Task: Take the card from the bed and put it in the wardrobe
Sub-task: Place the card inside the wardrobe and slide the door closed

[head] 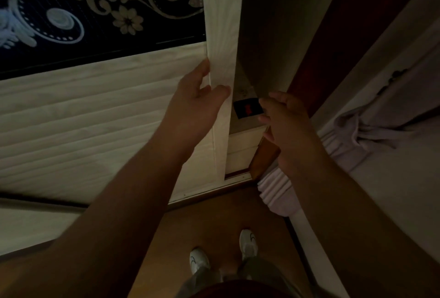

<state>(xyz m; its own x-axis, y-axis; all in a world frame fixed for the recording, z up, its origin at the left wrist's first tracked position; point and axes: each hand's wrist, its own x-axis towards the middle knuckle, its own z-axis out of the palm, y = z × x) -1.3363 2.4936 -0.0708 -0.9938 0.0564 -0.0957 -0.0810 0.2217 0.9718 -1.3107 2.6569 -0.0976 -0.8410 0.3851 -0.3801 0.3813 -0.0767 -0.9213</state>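
White shoes (247, 245) are seen nearest, planted on the brown floor (214, 216) at the bottom edge of the view. Both bare forearms are extended up and forward from there.

Left hand (197, 97): clamped on the edge of the cream wardrobe door (223, 35), thumb on the near face, fingers wrapped round the edge. Door is seen edge-on, swung out from the wardrobe front.

Right hand (285, 116): fingers pinched on the right edge of the card (247, 108). Card is dark with a red mark, held inside the opening just right of the door edge, over a grey inner surface. Whether the card is touching that surface cannot be told; the light is poor.

Hands are apart, with the door edge and card between them.

Below the card, a cream panelled front is seen with a brown frame at its corner.

To the right, pale lilac bedding (357, 130) is bunched along the bed edge.

Farther up left, a black panel (95, 11) with silver floral scrollwork sits above the ribbed cream wardrobe front.
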